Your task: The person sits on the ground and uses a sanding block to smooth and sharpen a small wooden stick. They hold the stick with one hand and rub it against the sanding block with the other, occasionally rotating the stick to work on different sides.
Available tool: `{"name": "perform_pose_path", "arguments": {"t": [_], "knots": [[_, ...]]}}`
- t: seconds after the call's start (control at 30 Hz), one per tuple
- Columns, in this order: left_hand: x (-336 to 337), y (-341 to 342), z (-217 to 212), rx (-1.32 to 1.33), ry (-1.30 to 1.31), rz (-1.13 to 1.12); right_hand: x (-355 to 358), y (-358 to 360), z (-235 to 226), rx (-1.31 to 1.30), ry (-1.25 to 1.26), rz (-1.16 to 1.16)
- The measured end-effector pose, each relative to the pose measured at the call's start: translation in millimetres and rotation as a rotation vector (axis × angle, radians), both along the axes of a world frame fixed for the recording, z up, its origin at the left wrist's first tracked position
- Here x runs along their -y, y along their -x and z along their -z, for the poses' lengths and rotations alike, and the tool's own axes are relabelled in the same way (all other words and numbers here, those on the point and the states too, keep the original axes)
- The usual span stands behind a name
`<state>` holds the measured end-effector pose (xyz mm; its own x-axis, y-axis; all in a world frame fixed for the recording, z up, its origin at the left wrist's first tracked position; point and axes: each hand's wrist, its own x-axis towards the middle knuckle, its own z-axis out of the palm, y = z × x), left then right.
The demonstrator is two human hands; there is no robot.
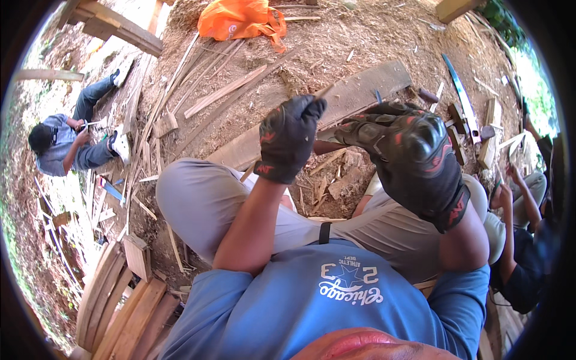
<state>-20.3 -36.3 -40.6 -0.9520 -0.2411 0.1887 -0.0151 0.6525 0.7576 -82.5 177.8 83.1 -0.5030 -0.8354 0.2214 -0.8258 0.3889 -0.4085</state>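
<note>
My left hand [291, 139], in a black glove with red marks, is closed round a thin wooden stick [325, 91]. One end of the stick sticks up past the fingers; what looks like its other end shows below the wrist. My right hand [408, 153], gloved alike, is closed too. From its fingers a flat, dark reddish-brown piece [327, 146] points toward my left hand; I cannot make out its kind. Both hands are raised above my lap, a little apart. Beyond and beneath them a wide wooden plank [372, 84] lies slantwise on the ground.
Wood chips and long strips [225, 90] cover the ground. An orange plastic bag [240, 19] lies at the far side. A long blue-edged blade [461, 93] lies on the right. Curved boards [135, 318] are stacked near left. One person [78, 129] sits left, another [519, 240] right.
</note>
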Motion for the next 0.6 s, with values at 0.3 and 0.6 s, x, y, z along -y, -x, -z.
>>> {"name": "perform_pose_path", "arguments": {"t": [0.3,0.6], "knots": [[8,-35,-49,-0.112,-1.057,-0.044,15,28,15,0.858,0.285,0.409],[4,-87,-55,-0.251,-1.019,0.1,49,-12,21,1.089,0.455,0.211]]}}
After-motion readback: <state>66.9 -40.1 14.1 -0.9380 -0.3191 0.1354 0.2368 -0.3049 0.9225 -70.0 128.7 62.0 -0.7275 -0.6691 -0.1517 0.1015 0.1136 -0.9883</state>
